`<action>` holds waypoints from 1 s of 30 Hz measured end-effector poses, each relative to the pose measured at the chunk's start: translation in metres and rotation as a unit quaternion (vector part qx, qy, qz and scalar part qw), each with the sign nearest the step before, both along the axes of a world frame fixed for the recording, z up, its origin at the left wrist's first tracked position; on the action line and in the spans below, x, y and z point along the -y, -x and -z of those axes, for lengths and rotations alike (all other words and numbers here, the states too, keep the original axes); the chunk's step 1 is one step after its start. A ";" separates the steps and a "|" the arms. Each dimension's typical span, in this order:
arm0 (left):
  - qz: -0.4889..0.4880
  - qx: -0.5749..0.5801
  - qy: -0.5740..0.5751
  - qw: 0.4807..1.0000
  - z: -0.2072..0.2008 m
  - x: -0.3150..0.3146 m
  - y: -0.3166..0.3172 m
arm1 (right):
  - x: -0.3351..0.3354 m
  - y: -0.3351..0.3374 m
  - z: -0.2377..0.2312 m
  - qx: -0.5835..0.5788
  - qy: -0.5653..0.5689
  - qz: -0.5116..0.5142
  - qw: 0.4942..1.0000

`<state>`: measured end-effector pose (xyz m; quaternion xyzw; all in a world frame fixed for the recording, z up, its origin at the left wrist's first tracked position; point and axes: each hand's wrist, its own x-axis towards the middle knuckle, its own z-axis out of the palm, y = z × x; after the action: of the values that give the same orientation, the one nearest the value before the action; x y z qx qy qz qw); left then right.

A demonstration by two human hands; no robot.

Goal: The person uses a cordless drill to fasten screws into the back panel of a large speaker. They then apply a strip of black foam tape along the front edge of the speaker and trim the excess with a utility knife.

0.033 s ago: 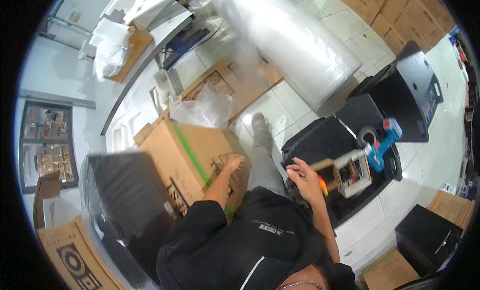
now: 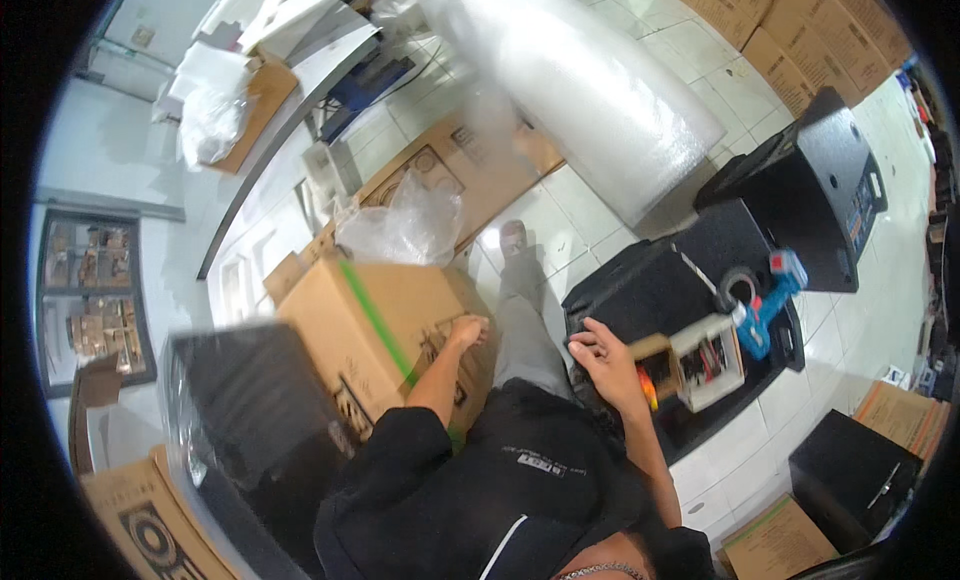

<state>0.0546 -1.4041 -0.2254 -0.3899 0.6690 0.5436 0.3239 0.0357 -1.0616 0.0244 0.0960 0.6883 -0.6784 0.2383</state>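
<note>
My left hand [image 2: 466,333] rests against the right side of a taped cardboard box [image 2: 335,305] with a green strip across it. Its fingers are curled in; whatever they may hold is hidden. My right hand [image 2: 608,364] hovers by the near edge of a black speaker cabinet [image 2: 640,280], fingers apart and holding nothing. Beside that hand, a small open box [image 2: 712,365] of loose hardware sits on the cabinet with an orange-yellow object [image 2: 648,388]. Farther right on it lie a blue cordless drill [image 2: 760,320] and a roll of tape [image 2: 738,283].
A large roll of bubble wrap [image 2: 590,90] stretches across the far floor, near crumpled clear plastic [image 2: 405,225] and flattened cardboard [image 2: 440,165]. A plastic-wrapped black cabinet [image 2: 255,400] stands at my left. Another black speaker [image 2: 800,195] stands at the right; stacked cartons [image 2: 810,40] line the back.
The plastic-wrapped black cabinet appears slightly lower in view as the view shifts a little. Both hands keep nearly the same places and shapes.
</note>
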 end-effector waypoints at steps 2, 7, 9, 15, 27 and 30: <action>0.027 0.019 -0.017 0.999 0.026 0.008 0.042 | 0.018 0.057 0.029 0.043 -0.065 -0.002 0.997; 0.072 0.047 -0.058 0.995 0.079 0.060 0.173 | 0.028 0.186 0.123 0.144 -0.211 0.165 0.953; 0.069 0.079 -0.055 0.993 0.079 0.079 0.192 | 0.014 0.199 0.143 0.190 -0.281 0.228 0.913; 0.075 0.119 0.021 0.990 0.065 0.168 0.288 | -0.017 0.189 0.160 0.339 -0.302 0.256 0.853; 0.376 -0.149 0.176 0.897 0.030 0.144 0.685 | 0.011 0.232 0.214 0.376 -0.039 0.516 0.769; 0.398 -0.229 0.199 0.866 -0.010 0.112 0.805 | -0.001 0.286 0.241 0.325 0.029 0.566 0.757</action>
<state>-0.7508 -1.5163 -0.2151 -0.0109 0.9168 0.2980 0.2657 -0.2503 -1.0606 -0.2167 0.6755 0.3696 -0.6375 0.0233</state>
